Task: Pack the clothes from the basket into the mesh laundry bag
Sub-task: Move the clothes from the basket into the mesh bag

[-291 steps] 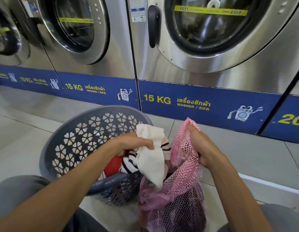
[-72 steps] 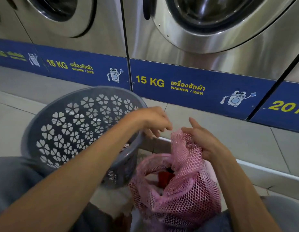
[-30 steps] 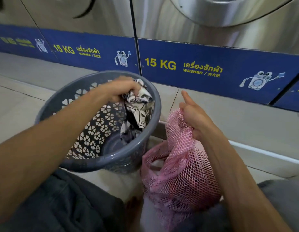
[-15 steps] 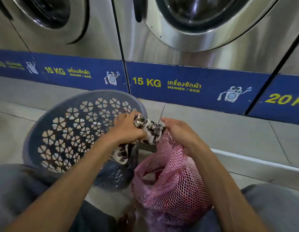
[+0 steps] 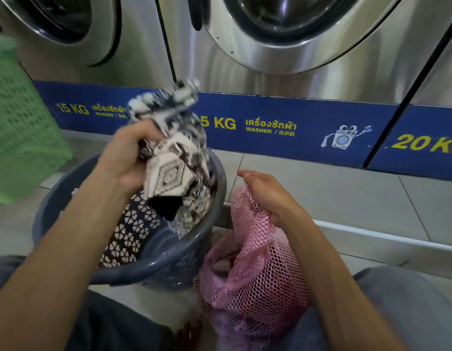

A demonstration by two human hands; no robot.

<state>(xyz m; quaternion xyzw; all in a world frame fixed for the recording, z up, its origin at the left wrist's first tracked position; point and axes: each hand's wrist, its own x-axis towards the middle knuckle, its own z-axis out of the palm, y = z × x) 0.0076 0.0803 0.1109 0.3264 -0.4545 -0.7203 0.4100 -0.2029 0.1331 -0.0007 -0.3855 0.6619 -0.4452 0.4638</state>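
So the person is sitting on the floor in front of the washers (image 5: 283,34) and is mid-transfer right now. The left hand (image 5: 123,158) is closing tight around a bunched-up black-and-white patterned garment (image 5: 174,163), holding it up over the grey basket (image 5: 154,269), with the lower end of the cloth dangling down inside the basket's far wall. The top of the garment is blurring, so it's probably being swung or shaken. The right hand (image 5: 268,193) is pinching the rim of the pink mesh laundry bag (image 5: 252,279), fingers curling on the netting and lifting that edge up, bag sitting just beside the basket and touching it. There's already stuff in the bag, red and white showing through the holes. I'm not seeing other clothes in the basket, so my guess is this is one of the last pieces. The next move is going to need the bag mouth pulled wider, since it's looking pretty slack, then carrying the garment across and stuffing it down.
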